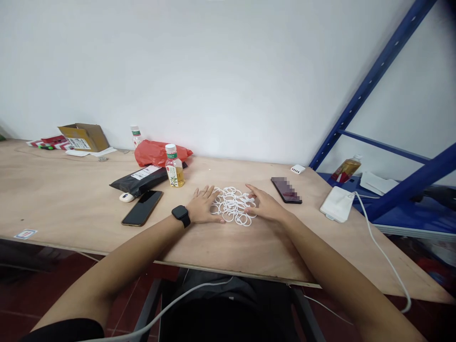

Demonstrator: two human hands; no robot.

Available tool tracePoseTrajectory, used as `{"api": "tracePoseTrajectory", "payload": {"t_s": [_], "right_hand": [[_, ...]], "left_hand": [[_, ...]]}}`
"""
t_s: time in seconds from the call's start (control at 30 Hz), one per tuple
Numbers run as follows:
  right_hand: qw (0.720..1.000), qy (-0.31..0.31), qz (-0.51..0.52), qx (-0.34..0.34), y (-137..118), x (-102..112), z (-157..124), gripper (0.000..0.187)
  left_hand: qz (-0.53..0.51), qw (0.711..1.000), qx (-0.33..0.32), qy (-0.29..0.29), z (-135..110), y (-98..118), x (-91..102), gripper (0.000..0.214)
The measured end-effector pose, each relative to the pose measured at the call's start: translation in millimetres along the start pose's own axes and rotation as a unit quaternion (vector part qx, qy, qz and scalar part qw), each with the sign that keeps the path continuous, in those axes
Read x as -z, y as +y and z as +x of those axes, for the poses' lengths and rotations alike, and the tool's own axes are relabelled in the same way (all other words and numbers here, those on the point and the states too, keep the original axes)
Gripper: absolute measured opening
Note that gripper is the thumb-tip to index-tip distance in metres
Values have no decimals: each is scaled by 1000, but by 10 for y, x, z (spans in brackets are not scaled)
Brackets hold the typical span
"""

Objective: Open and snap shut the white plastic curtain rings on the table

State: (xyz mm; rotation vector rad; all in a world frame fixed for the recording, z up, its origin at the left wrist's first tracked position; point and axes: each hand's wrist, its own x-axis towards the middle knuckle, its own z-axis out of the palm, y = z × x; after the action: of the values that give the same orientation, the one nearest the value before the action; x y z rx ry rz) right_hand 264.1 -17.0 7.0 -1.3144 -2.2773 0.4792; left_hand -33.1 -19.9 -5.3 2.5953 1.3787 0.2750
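Your left hand and right hand flank the white rings, fingers apart; pushing inward could tangle them.

The left hand and right hand flank white rings on a wooden table.
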Motion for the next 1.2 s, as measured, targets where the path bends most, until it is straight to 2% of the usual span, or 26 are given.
{"api": "tracePoseTrajectory", "payload": {"t_s": [0.13, 0.27, 0.33, 0.43, 0.53, 0.63, 0.77, 0.83, 0.9, 1.0, 1.1, 1.2], "right_hand": [[998, -22, -55, 28, 39, -114, -20, 104], [993, -66, -92, 33, 129, -304, 68, 112], [991, -86, -93, 44, 156, -382, 138, 109], [992, -81, -80, 45, 145, -466, 262, 103], [997, -47, -59, 35, 105, -517, 388, 97], [999, -20, -30, 37, 105, -503, 466, 88], [999, -3, 36, 25, 158, -315, 367, 77], [998, -28, 51, 21, 160, -188, 217, 86], [995, -86, 28, 31, 133, -98, 42, 105], [988, -143, -36, 36, 73, -86, -147, 120], [986, -141, -84, 6, 58, -178, -129, 118], [986, -118, -115, -7, 88, -274, 73, 114]], "left_hand": [[1, 999, 20, -46, -33, -45, -84, 125], [-5, 999, 11, -43, 57, -4, -154, 125], [-6, 999, 4, -41, 126, 20, -175, 126], [-6, 999, 3, -37, 233, 46, -193, 125], [-9, 999, 8, -31, 319, 65, -198, 125], [-12, 1000, 11, -25, 350, 68, -190, 126], [-13, 1000, 9, -20, 282, 22, -154, 122], [-13, 1000, 6, -23, 215, -16, -132, 122], [-13, 999, 2, -30, 149, -52, -116, 123], [-13, 999, -1, -42, 88, -84, -113, 123], [-7, 999, 5, -42, 99, -87, -129, 123], [6, 999, 18, -35, 175, -73, -152, 125]]}}
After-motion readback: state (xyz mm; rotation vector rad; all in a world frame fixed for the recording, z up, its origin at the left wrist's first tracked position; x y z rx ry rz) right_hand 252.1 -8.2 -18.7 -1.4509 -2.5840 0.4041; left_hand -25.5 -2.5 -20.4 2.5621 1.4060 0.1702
